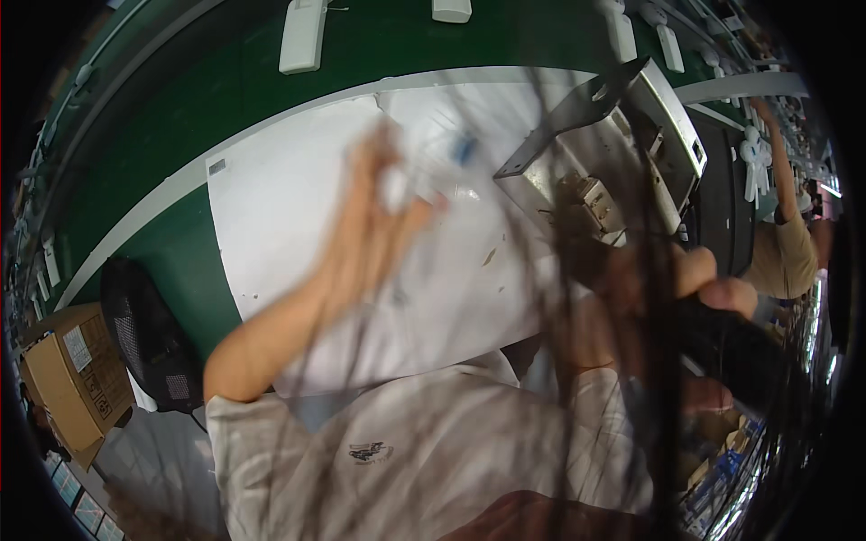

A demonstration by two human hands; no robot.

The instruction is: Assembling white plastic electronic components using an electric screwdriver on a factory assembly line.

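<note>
Above the white table sheet (298, 216), my left hand (370, 203) is smeared by motion, its thumb and fingers curved around a clear, see-through thing (428, 158) with a blue end, which looks like a small bottle. To the right, my right hand (667, 275) has its fingers wrapped about a dark black object (735, 347), whose kind I cannot make out. Dark hair strands hang in front of that hand and hide part of it. Just beyond my right hand stands an open metal housing (663, 117) with brackets and a small block (595, 203) inside.
White devices (303, 36) lie along the green surface (171, 135) at the back. Left of the sheet are a black mesh chair back (149, 334) and a cardboard box (81, 379). Another person's arm (783, 171) shows at the far right. Small brown scraps (490, 256) lie on the sheet.
</note>
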